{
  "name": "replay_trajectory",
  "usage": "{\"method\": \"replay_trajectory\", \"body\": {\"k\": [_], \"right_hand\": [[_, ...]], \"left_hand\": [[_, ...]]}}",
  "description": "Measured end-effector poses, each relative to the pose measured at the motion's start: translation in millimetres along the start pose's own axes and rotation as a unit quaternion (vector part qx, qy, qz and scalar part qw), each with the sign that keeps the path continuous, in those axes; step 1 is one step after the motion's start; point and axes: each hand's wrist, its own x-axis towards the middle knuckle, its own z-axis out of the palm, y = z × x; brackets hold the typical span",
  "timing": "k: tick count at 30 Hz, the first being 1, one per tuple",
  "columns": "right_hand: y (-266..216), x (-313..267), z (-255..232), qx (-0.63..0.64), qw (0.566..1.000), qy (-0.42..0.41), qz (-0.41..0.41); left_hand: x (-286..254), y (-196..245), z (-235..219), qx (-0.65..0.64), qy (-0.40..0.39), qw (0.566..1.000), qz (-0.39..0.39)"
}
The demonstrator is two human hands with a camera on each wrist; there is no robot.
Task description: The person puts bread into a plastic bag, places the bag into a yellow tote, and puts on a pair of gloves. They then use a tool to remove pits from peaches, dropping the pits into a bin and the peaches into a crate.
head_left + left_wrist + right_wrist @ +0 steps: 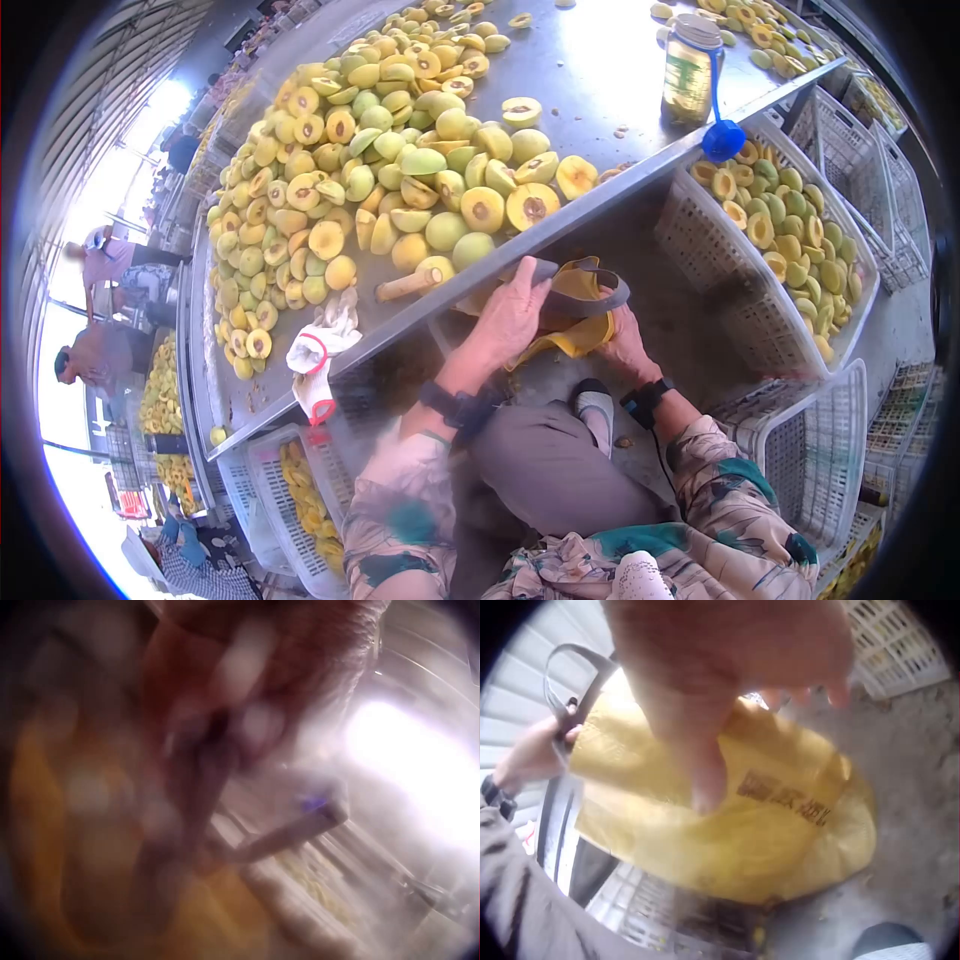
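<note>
A yellow bag [568, 338] with a grey strap [618, 287] hangs between the two hands, below the table's edge. My left hand [512, 318] pinches the grey strap at its left side; the right wrist view also shows that hand [540, 750] at the strap. At the other side, my right hand [627, 342] grips the bag, its fingers partly hidden by the strap. In the right wrist view, the thumb lies on the yellow surface [727, 847], beside dark printing. The left wrist view is blurred, with the left hand [255, 675] above the yellow material [217, 915].
Halved yellow-green fruits [400, 190] are heaped on the metal table [590, 70]. A wooden handle [408, 284] and white glove [326, 345] lie near its edge. A drink bottle [690, 75] stands farther along. A fruit crate [745, 290] is at right; an empty crate [800, 440] sits below.
</note>
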Motion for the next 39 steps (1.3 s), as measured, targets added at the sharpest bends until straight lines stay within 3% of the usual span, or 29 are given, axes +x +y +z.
{"method": "replay_trajectory", "body": {"k": [3, 4, 6, 7, 9, 10, 12, 13, 15, 16, 17, 18, 20, 21, 22, 23, 25, 26, 27, 29, 30, 31, 32, 33, 34, 35, 39], "right_hand": [[23, 16, 25, 0.23, 0.966, -0.028, 0.111], [33, 21, 32, 0.239, 0.955, -0.008, 0.176], [62, 30, 36, 0.338, 0.853, -0.005, 0.397], [79, 31, 37, 0.38, 0.779, 0.0, 0.499], [110, 28, 51, 0.527, 0.701, -0.01, 0.48], [124, 25, 60, 0.597, 0.655, -0.015, 0.464], [150, 16, 75, 0.47, 0.832, -0.05, 0.291], [160, 15, 80, 0.391, 0.897, -0.072, 0.193], [155, 24, 77, 0.444, 0.87, -0.088, 0.198], [132, 33, 67, 0.566, 0.764, -0.077, 0.301], [106, 42, 51, 0.666, 0.631, -0.062, 0.392], [83, 46, 30, 0.656, 0.665, -0.077, 0.349], [56, 61, -1, 0.499, 0.815, -0.087, 0.282], [56, 71, -7, 0.475, 0.826, -0.086, 0.292], [56, 81, -14, 0.45, 0.836, -0.086, 0.302], [56, 91, -21, 0.426, 0.845, -0.086, 0.313], [91, 101, -19, 0.151, 0.931, -0.087, 0.321], [100, 95, -7, 0.231, 0.871, -0.053, 0.431], [130, 72, 11, 0.106, 0.96, -0.086, 0.243], [163, 22, 38, -0.035, 0.994, -0.105, -0.019], [167, 15, 51, -0.042, 0.99, -0.1, -0.087], [155, 25, 72, 0.12, 0.988, -0.087, -0.038], [170, 19, 84, 0.28, 0.949, -0.114, 0.09], [187, 13, 96, 0.481, 0.841, -0.081, 0.233], [204, 5, 107, 0.605, 0.715, -0.006, 0.35], [208, 10, 112, 0.619, 0.673, 0.024, 0.404], [224, 42, 122, 0.563, 0.696, 0.02, 0.446]], "left_hand": [[5, 1, 5, 0.012, -0.012, 1.0, 0.026], [4, -1, 4, 0.085, 0.017, 0.994, 0.069], [-4, -4, 3, 0.224, 0.069, 0.96, 0.151], [-11, 2, 0, 0.175, 0.046, 0.978, 0.107], [-25, 17, -14, 0.081, -0.003, 0.996, 0.022], [-29, 17, -17, 0.02, -0.043, 0.996, -0.081], [-27, -35, 5, 0.107, -0.08, 0.989, -0.061], [-24, -59, 15, 0.149, -0.094, 0.983, -0.052], [-11, -72, 34, 0.232, -0.059, 0.965, -0.11], [1, -81, 45, 0.246, -0.019, 0.96, -0.129], [14, -96, 54, 0.259, 0.022, 0.954, -0.149], [31, -114, 59, 0.229, 0.027, 0.961, -0.151], [69, -131, 66, 0.133, 0.018, 0.972, -0.192], [86, -131, 71, 0.065, 0.001, 0.971, -0.228], [98, -147, 85, 0.078, 0.057, 0.978, -0.185], [102, -167, 96, 0.083, 0.068, 0.976, -0.19], [107, -170, 102, 0.082, 0.057, 0.971, -0.217], [108, -170, 103, 0.082, 0.048, 0.969, -0.227], [108, -169, 101, 0.084, 0.043, 0.968, -0.233], [104, -165, 102, 0.088, 0.032, 0.968, -0.233], [100, -164, 102, 0.088, 0.03, 0.968, -0.232], [95, -164, 100, 0.09, 0.031, 0.968, -0.233], [91, -161, 103, 0.087, 0.025, 0.97, -0.227], [88, -157, 107, 0.081, 0.019, 0.973, -0.217], [83, -159, 103, 0.079, 0.022, 0.972, -0.219], [79, -159, 100, 0.078, 0.021, 0.973, -0.218], [79, -149, 94, 0.055, 0.009, 0.976, -0.212]]}}
